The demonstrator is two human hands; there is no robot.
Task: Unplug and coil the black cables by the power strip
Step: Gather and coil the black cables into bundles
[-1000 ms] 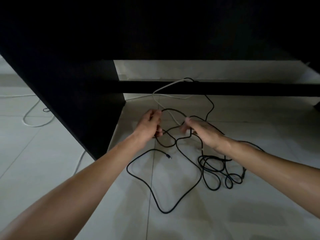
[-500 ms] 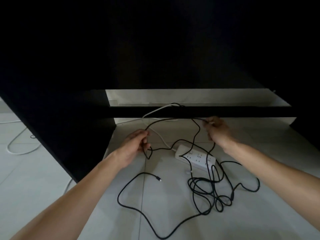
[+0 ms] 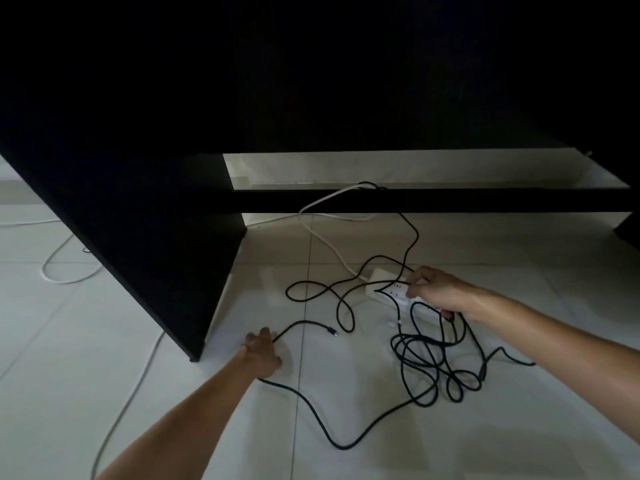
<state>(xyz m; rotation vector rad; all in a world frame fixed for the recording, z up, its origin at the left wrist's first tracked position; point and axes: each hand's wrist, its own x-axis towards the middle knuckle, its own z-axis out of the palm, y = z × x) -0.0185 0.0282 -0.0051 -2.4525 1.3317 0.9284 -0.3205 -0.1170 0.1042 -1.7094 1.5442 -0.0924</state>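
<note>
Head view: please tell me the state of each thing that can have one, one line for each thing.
Left hand: on the floor, gripping a black cable near its loose end.
Right hand: over the power strip, pinching a black cable.
Black cables: tangled in loose loops on the floor, not yet coiled.
Loose cable plug: unplugged, lying on the tile.
Power strip: flat on the floor, white cord attached.
</note>
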